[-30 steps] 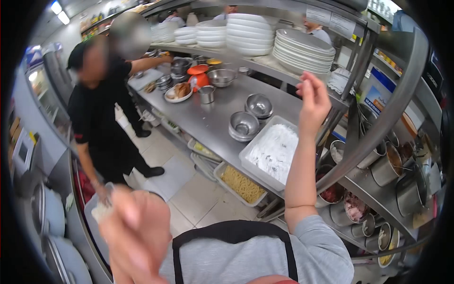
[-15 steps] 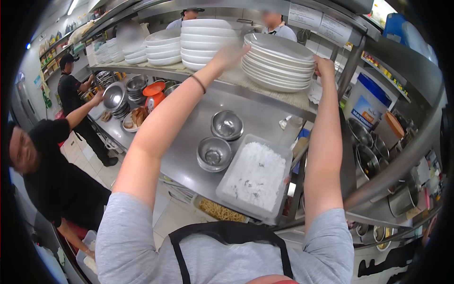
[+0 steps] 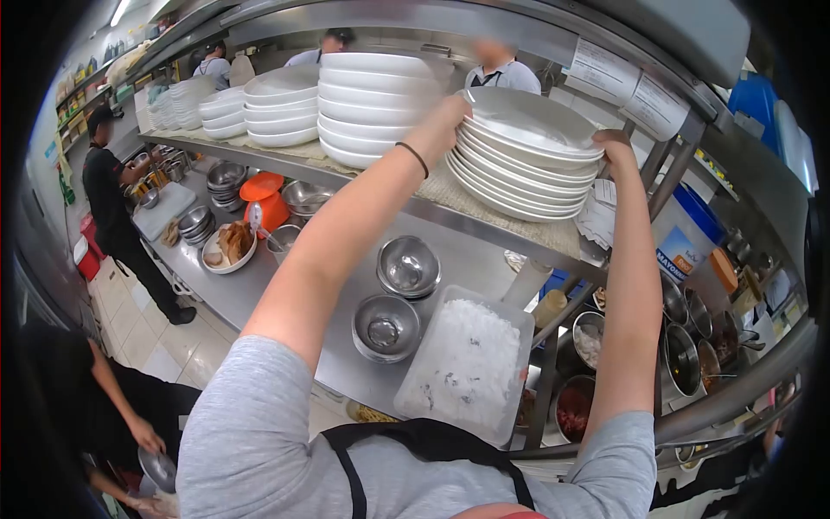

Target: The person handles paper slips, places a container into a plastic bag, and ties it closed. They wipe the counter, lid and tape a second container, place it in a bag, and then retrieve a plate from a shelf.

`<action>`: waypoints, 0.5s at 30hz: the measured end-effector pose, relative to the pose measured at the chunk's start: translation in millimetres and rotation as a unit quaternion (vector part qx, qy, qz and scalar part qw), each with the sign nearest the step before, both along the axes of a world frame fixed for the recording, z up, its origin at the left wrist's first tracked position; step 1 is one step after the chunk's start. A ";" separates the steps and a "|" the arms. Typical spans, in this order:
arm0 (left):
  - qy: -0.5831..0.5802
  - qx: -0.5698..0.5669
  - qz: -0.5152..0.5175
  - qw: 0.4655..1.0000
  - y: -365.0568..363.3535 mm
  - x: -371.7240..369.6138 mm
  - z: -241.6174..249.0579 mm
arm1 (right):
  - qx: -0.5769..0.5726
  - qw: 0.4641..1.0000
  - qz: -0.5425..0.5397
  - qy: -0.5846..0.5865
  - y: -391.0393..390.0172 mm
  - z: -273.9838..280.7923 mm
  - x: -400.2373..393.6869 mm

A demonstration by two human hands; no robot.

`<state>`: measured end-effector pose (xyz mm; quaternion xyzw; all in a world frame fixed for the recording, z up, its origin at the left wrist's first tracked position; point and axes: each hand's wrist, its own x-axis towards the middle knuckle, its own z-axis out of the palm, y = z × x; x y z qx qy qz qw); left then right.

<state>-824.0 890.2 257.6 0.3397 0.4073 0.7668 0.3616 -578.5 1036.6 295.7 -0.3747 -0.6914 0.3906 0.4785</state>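
Note:
A tall stack of white plates stands on the raised shelf in front of me. My left hand grips the left rim near the top of the stack. On the opposite side, my right hand has its fingers closed around the upper rim. How many plates the hands hold cannot be made out. Just left of my left hand rises a stack of deep white bowls. Shallower white bowls are piled farther left on the same shelf.
Below lie steel bowls and a plastic tub of white powder on the steel counter. An orange container is farther left. A metal post stands right of my right arm. Co-workers are at left and behind the shelf.
My left hand has come onto the plates' left rim, and my right hand keeps its hold. The view has shifted. A co-worker at left has brought a steel bowl down from the counter.

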 end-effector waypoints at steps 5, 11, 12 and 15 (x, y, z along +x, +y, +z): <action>-0.038 0.016 -0.002 0.999 -1.7 4.6 -2.2 | -0.172 0.924 0.119 0.321 2.3 -5.2 -19.1; -0.111 0.034 -0.013 0.993 -6.8 6.0 8.9 | -0.244 0.885 0.138 0.371 -51.4 6.7 -9.6; -0.130 0.049 0.010 0.990 -11.1 10.8 12.2 | -0.240 0.889 0.144 0.362 -56.4 6.4 -6.9; -0.098 0.047 -0.012 0.994 -19.5 12.9 16.5 | -0.212 0.884 0.149 0.389 -68.9 8.2 2.5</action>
